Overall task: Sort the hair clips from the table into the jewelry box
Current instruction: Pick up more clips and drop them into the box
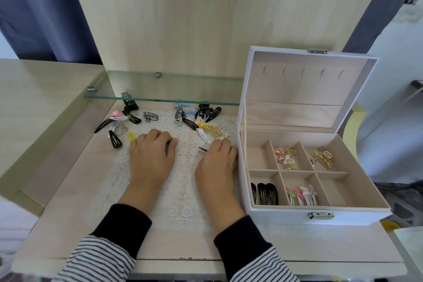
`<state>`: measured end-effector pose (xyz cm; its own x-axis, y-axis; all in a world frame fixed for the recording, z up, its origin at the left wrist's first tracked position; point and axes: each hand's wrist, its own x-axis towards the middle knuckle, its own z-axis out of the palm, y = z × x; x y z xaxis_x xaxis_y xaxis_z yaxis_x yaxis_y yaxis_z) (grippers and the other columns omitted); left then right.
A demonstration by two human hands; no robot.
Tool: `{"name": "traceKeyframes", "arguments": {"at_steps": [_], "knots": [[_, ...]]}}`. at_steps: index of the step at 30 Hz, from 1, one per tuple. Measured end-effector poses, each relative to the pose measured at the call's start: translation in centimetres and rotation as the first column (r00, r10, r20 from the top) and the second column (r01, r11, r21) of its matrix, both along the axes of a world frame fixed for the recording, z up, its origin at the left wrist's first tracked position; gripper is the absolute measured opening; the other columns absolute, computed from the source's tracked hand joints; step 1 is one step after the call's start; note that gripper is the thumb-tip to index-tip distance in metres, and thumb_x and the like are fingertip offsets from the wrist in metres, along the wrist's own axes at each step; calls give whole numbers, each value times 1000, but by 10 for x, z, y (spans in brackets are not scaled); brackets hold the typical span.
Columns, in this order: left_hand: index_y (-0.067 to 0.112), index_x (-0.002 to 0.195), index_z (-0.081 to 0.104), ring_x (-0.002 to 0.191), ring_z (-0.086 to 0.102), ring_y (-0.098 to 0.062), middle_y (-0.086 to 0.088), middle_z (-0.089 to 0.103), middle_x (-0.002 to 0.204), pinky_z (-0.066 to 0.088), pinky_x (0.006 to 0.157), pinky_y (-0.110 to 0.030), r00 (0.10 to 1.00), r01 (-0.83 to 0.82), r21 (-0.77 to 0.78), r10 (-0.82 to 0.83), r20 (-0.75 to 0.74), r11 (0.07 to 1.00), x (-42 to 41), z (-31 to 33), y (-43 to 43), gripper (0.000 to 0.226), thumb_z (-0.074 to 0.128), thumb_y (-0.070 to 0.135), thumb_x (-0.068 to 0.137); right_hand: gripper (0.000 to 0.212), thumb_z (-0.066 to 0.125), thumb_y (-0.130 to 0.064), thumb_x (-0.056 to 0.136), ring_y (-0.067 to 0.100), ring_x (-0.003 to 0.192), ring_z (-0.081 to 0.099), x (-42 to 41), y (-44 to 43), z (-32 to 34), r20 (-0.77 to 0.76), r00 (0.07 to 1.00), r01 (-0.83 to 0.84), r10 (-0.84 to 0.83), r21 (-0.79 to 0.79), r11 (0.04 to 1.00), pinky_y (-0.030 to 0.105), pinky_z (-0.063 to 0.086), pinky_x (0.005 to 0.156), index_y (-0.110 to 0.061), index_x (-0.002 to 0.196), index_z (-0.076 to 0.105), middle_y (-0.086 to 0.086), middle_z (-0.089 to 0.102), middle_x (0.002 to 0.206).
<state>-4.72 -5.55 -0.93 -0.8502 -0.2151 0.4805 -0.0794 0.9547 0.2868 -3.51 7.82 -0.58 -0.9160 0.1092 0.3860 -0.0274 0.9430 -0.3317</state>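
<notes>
from my remote seat i see both grips resting on the lace doily (183, 190) in the middle of the counter (68, 213). the right grip (217, 160) has its fingers curled and pinches a thin dark pin (202, 149), whose tip pokes out toward 10 o'clock. the left grip (152, 155) lies knuckles up with curled fingers. a dark sliver shows by its thumb, but i cannot tell whether it holds anything.

the jewelry box (286, 215) stands at 3 o'clock of the grips, just beside the right one, with its lid (297, 89) raised. in its near-left compartment stand black snap clips (266, 193), and pastel clips (302, 194) fill the near-middle one. pink and gold clips (286, 155) lie in the far-middle one, gold clips (322, 158) in the far-right one.

loose hair clips are scattered at 12 o'clock of the grips, below the glass shelf (160, 98). a yellow snap clip (131, 137) lies just beside the left grip at 11 o'clock, near a black snap clip (115, 139). a gold leaf clip (214, 130) and a white clip (203, 135) lie at 12 o'clock of the right grip, with a black claw clip (207, 111) farther back.
</notes>
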Motion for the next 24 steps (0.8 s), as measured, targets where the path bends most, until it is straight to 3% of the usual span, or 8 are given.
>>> {"name": "traceKeyframes", "arguments": {"at_steps": [5, 7, 12, 15, 17, 19, 22, 24], "knots": [[13, 86, 66, 75, 56, -30, -5, 66, 81, 39, 72, -39, 1000, -16, 44, 16, 3, 999, -3, 5, -3, 19, 53, 22, 95, 28, 38, 2, 66, 26, 68, 50, 6, -4, 11, -86, 995, -42, 44, 35, 999, 31, 38, 59, -6, 87, 56, 12, 56, 82], [11, 87, 65, 75, 56, -30, -7, 66, 82, 43, 67, -38, 1000, 18, 146, -17, -12, 989, -2, 9, -2, 18, 54, 21, 96, 34, 37, 7, 64, 25, 70, 48, 12, -7, 18, -108, 986, -119, 123, 47, 992, 31, 37, 61, -5, 91, 54, 13, 54, 84], [16, 92, 62, 79, 58, -18, 1, 65, 87, 47, 67, -33, 992, 126, 444, -107, -67, 887, 6, 31, 18, 13, 57, 27, 95, 38, 62, 13, 61, 24, 67, 50, 27, 3, 56, -291, 934, -245, 210, -89, 965, 27, 37, 59, -3, 95, 57, 12, 55, 86], [23, 92, 61, 75, 60, -12, 8, 64, 84, 43, 63, -16, 983, 181, 567, -136, -120, 804, 13, 54, 33, 3, 59, 24, 94, 24, 54, 8, 75, 28, 69, 50, 30, 16, 89, -382, 879, -371, 285, -171, 913, 34, 44, 60, -2, 97, 58, 13, 55, 89], [30, 92, 61, 71, 59, -7, 12, 63, 81, 41, 60, -8, 971, 237, 638, -169, -166, 733, 19, 74, 47, 9, 60, 21, 93, 16, 50, 1, 82, 29, 72, 52, 28, 34, 108, -415, 859, -406, 299, -198, 892, 41, 46, 61, -3, 95, 58, 12, 56, 89], [36, 91, 63, 71, 62, -12, 12, 64, 80, 50, 68, -14, 951, 308, 697, -232, -205, 648, 24, 92, 58, 15, 60, 21, 92, 13, 51, -4, 86, 27, 75, 55, 24, 57, 123, -407, 862, -415, 301, -229, 881, 42, 47, 64, -6, 95, 59, 9, 57, 90], [38, 88, 65, 74, 66, -17, 16, 66, 78, 58, 77, -40, 914, 391, 737, -327, -240, 551, 35, 117, 78, 17, 63, 21, 91, 13, 55, -5, 88, 19, 78, 57, 14, 97, 134, -398, 868, -429, 297, -299, 852, 35, 46, 69, -10, 95, 65, 5, 61, 88], [30, 88, 66, 73, 67, -13, 18, 65, 77, 60, 72, -35, 883, 442, 740, -388, -262, 506, 41, 130, 92, 14, 63, 17, 91, 18, 55, -4, 88, 15, 79, 57, 6, 121, 135, -352, 888, -405, 296, -292, 867, 28, 46, 72, -12, 97, 69, 3, 63, 89]]}}
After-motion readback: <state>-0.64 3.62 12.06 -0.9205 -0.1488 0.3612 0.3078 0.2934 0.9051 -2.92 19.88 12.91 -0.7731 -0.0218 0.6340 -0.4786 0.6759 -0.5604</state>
